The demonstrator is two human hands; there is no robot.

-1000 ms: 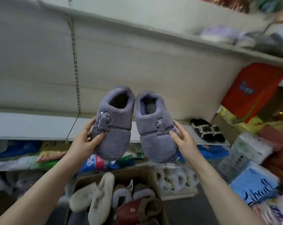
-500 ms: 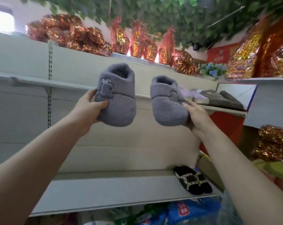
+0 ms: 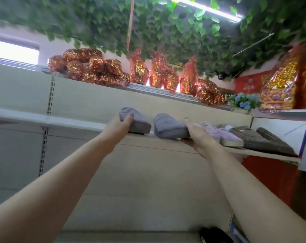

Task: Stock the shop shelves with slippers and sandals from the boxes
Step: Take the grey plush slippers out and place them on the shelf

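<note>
**Grey pair lands on the upper shelf**

The left slipper (image 3: 137,121) and right slipper (image 3: 169,128) now sit side by side on the upper shelf (image 3: 61,121), with a small gap between them. Half a second ago both were held up in the air in front of the shelf. One second ago they were lower still, over the box.

The left hand (image 3: 121,124) grips its slipper, thumb on top. The right hand (image 3: 197,135) holds the near side of the other slipper, thumb raised. Neither has let go. By my judgement this pair is as good as stocked. What remains is to release it and perhaps nudge it square.

Both slippers sit close to the front lip, the right one's sole slightly over it. A push toward the back panel would make them safer.

The lilac pair (image 3: 217,134) is just beside the right slipper, partly behind the right hand. The brown pair (image 3: 259,140) comes after it. That side is full, so the right hand should draw back toward the person, not sideways.

To the left the shelf is bare and has room for more pairs. The foil packs (image 3: 96,71) stand on the top ledge, well above. The black pair (image 3: 215,234) lies on the lower shelf (image 3: 131,236).
</note>
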